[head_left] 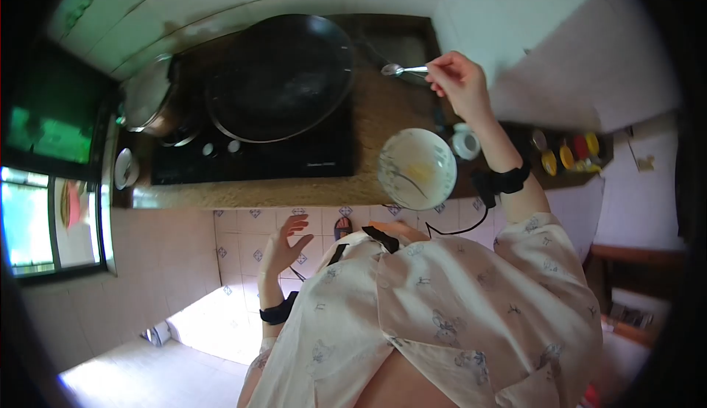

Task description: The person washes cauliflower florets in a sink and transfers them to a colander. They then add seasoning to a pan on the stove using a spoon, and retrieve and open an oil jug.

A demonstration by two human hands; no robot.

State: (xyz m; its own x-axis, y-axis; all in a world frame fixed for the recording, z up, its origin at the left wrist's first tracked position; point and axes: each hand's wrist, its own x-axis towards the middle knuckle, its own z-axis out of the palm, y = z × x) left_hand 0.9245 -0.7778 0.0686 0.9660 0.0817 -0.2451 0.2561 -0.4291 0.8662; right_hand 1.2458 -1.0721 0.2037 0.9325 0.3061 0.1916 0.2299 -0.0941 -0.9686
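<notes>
Pale printed cloth of the wearer's shirt [449, 297] fills the lower foreground, nearest the camera. Beyond it runs the brown counter [372, 135], carrying a black cooktop [258, 170] with a large dark wok [287, 76] on it. To the wok's left stands a pot [146, 102]. Near the counter's front edge, right of the cooktop, sits a white bowl [444, 165] with something yellowish and a utensil inside; a small white jar [465, 145] stands just beside it.

The right arm reaches forward over the counter, and the right hand [458, 82] bends leftward at the wrist, thumb and fingers pinched narrowly. The left hand [280, 252] hangs before the counter's edge, fingers curved and thumb well apart, its grip wide.

Smallest is the metal spoon [401, 69]: its handle end lies between the right fingertips, its head pointing left towards the wok, beyond the bowl. How high it is above the counter, I cannot tell.
</notes>
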